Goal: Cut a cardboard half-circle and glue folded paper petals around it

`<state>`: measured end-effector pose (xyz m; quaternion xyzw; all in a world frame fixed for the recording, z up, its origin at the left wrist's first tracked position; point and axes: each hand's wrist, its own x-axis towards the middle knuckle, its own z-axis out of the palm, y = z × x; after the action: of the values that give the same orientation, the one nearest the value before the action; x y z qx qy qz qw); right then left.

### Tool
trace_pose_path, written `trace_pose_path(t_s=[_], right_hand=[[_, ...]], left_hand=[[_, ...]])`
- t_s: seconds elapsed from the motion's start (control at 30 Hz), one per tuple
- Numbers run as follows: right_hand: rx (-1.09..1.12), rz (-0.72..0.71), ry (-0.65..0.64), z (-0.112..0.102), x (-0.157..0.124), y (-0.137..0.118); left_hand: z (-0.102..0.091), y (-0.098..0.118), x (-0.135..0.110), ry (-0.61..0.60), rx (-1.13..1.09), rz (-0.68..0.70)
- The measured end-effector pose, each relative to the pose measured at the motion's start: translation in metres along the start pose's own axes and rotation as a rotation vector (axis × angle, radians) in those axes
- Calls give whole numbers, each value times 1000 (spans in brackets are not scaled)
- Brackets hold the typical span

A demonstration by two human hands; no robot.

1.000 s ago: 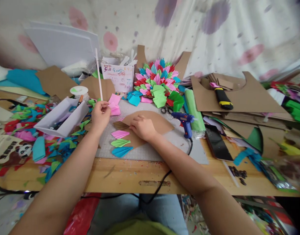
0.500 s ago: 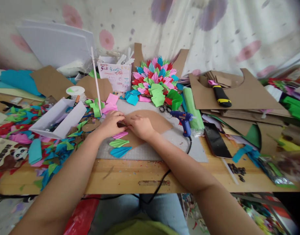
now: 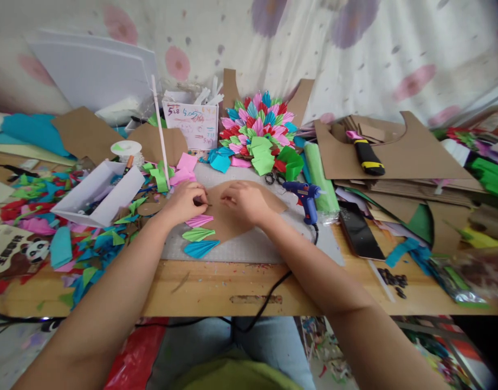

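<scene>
A brown fan-shaped cardboard piece lies flat on the grey mat in front of me. Along its left edge are three pleated paper petals: a pink petal, a green petal and a blue petal. My left hand is at the cardboard's upper left edge, fingers curled and closed around something small and dark that I cannot make out. Over the cardboard, a little to the right, is my right hand. Its fingers are bent with the tips together; whatever they pinch, if anything, is too small to see.
A blue glue gun with a black cord stands right of the cardboard. Behind is a colourful petal cluster. A white box sits among paper scraps at left. A phone and a yellow-black cutter are at right.
My right hand has moved right, away from my left hand, so a gap shows between them. The left hand stays near the cardboard's edge. The petals lie as before.
</scene>
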<state>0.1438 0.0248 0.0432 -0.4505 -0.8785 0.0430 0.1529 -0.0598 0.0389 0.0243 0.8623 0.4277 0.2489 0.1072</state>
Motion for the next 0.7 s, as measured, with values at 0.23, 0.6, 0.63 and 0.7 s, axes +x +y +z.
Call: trace_pose_path(t_s=[0.23,0.6,0.63,0.7], right_hand=[[44,137,386,-68,-28,35],[-106,642,82,-88,-101,105],[-93,678,44,-83,-101,104],[-54,748,42,-74,-100,102]], left_hand=[[-2,-5,-1,31,-78,-45],[-1,-11,-2,169,-104,-134],[0,-11,-2,170,-106,-143],[0,-12,-3,171,-112,-151]])
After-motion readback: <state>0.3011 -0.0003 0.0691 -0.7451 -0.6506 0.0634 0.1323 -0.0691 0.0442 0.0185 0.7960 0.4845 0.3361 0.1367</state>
